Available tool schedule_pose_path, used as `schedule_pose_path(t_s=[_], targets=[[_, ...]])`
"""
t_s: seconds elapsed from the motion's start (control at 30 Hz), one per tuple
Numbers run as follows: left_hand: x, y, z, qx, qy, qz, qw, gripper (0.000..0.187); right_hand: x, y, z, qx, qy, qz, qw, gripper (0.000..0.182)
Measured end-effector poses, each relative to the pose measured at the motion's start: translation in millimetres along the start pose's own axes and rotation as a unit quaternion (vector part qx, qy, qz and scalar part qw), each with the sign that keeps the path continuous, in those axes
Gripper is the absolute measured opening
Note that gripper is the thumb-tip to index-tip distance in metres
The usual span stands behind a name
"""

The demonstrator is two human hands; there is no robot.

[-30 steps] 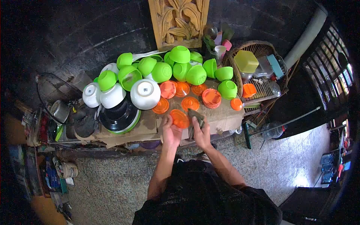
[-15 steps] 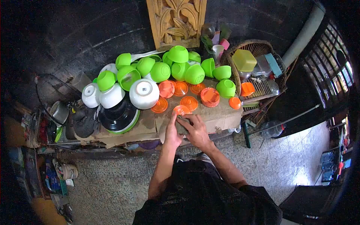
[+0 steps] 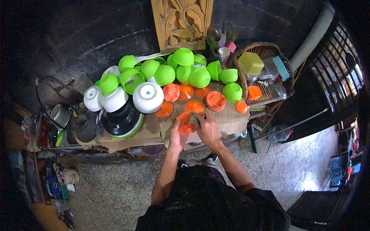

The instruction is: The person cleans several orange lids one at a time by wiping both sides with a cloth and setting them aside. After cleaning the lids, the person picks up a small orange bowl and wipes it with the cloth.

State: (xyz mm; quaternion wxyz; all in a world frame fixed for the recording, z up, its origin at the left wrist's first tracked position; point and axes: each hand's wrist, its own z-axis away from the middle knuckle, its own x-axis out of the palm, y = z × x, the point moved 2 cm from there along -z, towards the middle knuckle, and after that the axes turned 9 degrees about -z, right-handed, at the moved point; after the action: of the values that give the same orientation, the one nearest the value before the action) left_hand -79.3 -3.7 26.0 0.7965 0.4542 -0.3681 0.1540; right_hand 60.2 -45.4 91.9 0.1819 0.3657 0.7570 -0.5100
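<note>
Cardboard underneath, left hand grips a now-barer orange lid, right hand clutches cloth.

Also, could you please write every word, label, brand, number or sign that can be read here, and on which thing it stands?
No text can be read with certainty.
Large white bowl: dark mark on its base, too small to read.
White bowl at far left: mark on its base, too small.
Black shirt: faint lettering, too blurred.

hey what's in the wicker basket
A yellow tub, a clear container and a pale blue piece, with an orange tub near the front. What lies beneath them is covered.
</note>
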Motion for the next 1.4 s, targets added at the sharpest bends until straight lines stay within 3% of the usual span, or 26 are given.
schedule_pose_path(t_s=[0.13, 0.2, 0.4, 0.47, 0.5, 0.6, 0.73, 0.8, 0.93, 1.1, 1.33, 1.4], targets=[[-12, -6, -7, -0.011, -0.011, -0.030, 0.999, 0.045, 17, -2, -6, -0.013, 0.046, -0.001, 0.999, 0.059], [-30, -9, -16, -0.005, -0.075, 0.037, 0.997, 0.048, 29, -1, -4, -0.015, 0.042, 0.002, 0.999, 0.060], [10, 6, 1, -0.021, 0.065, -0.025, 0.997, 0.056, 54, -11, 4, -0.039, 0.048, 0.028, 0.998, 0.057], [14, 11, 7, -0.012, 0.013, -0.020, 1.000, 0.063, 63, -17, 6, -0.061, 0.045, 0.008, 0.997, 0.050], [17, 14, 9, -0.003, -0.040, -0.015, 0.999, 0.071, 58, -21, 3, -0.069, 0.031, -0.034, 0.997, 0.051], [9, 13, 3, 0.010, -0.046, 0.046, 0.998, 0.062, 41, -26, -1, -0.071, -0.054, -0.049, 0.995, 0.057], [18, 13, 4, 0.004, -0.072, 0.060, 0.996, 0.070, 24, -31, 3, -0.083, -0.112, -0.073, 0.988, 0.058], [16, 11, 6, 0.014, -0.087, 0.038, 0.995, 0.069, 16, -34, 7, -0.041, -0.149, -0.112, 0.982, 0.056], [16, 12, 5, 0.028, -0.059, 0.008, 0.998, 0.068, 10, -24, 11, -0.082, -0.130, -0.058, 0.986, 0.054], [-5, 1, -6, 0.011, -0.026, 0.024, 0.999, 0.060, 4, -14, 6, 0.024, -0.075, -0.035, 0.996, 0.044], [-13, 0, -15, 0.019, -0.076, 0.016, 0.997, 0.051, 20, -13, -13, 0.009, 0.008, 0.013, 1.000, 0.051], [0, 6, -6, 0.000, 0.054, -0.029, 0.998, 0.052, 38, -9, -10, 0.016, -0.013, -0.016, 1.000, 0.052]])
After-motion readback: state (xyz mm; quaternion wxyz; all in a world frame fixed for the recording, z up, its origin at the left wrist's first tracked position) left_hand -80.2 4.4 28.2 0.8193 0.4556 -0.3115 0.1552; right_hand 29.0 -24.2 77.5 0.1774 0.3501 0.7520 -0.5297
